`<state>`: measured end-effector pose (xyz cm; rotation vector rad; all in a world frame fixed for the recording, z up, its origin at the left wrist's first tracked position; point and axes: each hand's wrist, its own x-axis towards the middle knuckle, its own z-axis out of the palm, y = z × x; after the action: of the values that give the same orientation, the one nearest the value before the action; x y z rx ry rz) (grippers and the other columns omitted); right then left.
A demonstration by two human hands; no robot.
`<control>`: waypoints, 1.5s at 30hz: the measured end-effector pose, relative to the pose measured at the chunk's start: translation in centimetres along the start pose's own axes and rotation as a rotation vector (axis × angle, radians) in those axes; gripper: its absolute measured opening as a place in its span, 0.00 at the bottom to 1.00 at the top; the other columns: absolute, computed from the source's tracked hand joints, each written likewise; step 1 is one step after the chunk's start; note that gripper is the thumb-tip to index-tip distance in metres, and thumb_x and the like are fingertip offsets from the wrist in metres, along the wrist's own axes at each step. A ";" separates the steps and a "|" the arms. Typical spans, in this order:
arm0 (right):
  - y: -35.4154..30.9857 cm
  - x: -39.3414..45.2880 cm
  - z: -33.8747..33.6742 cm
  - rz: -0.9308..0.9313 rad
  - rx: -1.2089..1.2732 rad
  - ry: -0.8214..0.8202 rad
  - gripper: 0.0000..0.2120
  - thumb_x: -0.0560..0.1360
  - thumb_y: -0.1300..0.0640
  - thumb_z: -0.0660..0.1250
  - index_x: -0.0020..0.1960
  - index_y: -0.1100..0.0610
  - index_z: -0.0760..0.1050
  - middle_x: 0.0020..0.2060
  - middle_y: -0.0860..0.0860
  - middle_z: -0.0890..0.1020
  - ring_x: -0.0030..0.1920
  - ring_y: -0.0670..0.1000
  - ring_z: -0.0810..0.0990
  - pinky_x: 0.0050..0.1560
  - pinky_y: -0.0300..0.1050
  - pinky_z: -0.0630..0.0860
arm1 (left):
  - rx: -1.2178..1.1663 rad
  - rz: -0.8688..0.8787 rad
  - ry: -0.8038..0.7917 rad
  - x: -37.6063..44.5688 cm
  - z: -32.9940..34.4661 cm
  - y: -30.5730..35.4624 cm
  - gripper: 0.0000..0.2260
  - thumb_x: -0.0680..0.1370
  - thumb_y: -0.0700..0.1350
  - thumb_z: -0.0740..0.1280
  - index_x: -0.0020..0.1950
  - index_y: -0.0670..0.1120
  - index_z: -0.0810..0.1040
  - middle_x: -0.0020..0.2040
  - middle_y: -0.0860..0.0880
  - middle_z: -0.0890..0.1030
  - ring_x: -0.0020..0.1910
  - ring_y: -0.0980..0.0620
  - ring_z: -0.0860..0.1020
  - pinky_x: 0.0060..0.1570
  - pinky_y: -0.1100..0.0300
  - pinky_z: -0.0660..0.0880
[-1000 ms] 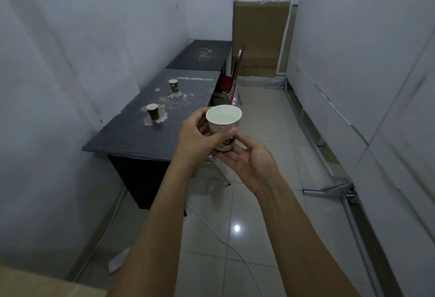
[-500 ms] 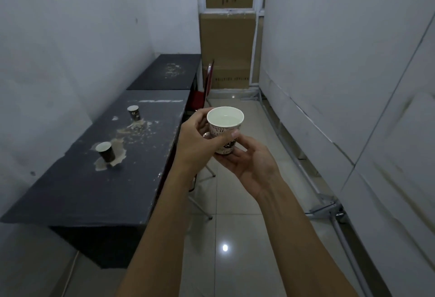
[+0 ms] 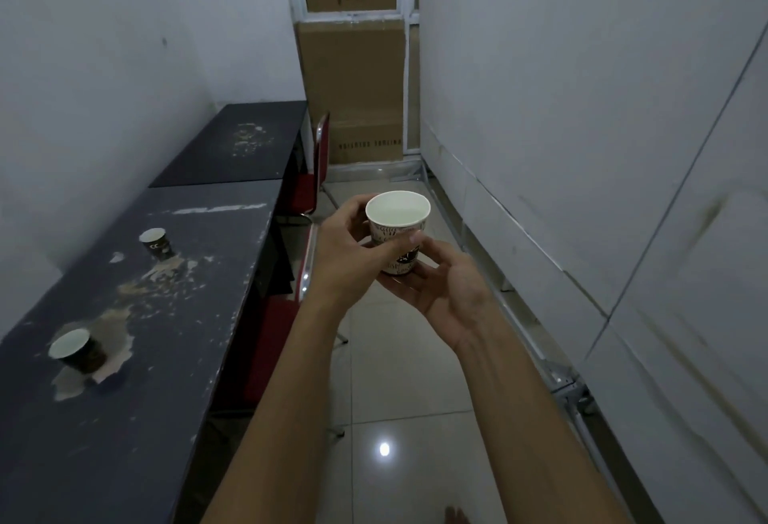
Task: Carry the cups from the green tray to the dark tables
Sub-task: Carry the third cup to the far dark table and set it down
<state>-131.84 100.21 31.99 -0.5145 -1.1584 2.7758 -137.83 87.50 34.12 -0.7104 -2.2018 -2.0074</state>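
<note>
I hold a white printed paper cup upright in front of me, over the floor. My left hand wraps its side, thumb across the front. My right hand cups it from below, palm up. To my left runs a worn dark table with two dark paper cups on it: one near, one farther along. A second dark table stands beyond it against the wall. The green tray is out of view.
Two red chairs are tucked along the tables' right side. Cardboard boxes stack at the far end of the narrow aisle. A white panel wall with a metal floor rail runs on the right. The floor is glossy tile.
The view has advanced along the aisle; the near table and its two cups have slid left and closer. Both hands still carry the cup in the same grip.
</note>
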 end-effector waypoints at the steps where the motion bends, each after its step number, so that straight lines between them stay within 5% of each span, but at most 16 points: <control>1: -1.1 1.5 -0.5 -0.001 -0.003 0.000 0.16 0.81 0.59 0.65 0.65 0.66 0.78 0.58 0.68 0.83 0.60 0.66 0.83 0.58 0.61 0.82 | -0.004 0.001 0.003 1.4 1.0 -0.4 0.27 0.67 0.47 0.82 0.63 0.46 0.79 0.57 0.52 0.84 0.60 0.55 0.82 0.58 0.58 0.81; 23: -16.2 27.3 -6.4 0.045 -0.051 0.008 0.14 0.82 0.59 0.63 0.63 0.66 0.79 0.56 0.69 0.83 0.59 0.66 0.84 0.60 0.63 0.81 | -0.045 -0.060 0.077 26.5 14.6 -8.5 0.26 0.67 0.43 0.82 0.63 0.43 0.80 0.56 0.50 0.85 0.57 0.57 0.82 0.50 0.67 0.79; 45: -23.6 63.6 0.2 0.110 -0.067 -0.058 0.16 0.82 0.58 0.63 0.66 0.66 0.77 0.58 0.68 0.83 0.61 0.66 0.83 0.64 0.64 0.79 | -0.018 -0.093 0.164 59.9 13.9 -21.6 0.25 0.67 0.45 0.83 0.62 0.45 0.81 0.56 0.50 0.85 0.58 0.53 0.83 0.60 0.51 0.81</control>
<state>-192.69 130.09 31.41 -0.5220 -1.2771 2.8709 -195.98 116.88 33.80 -0.4353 -2.1631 -2.0486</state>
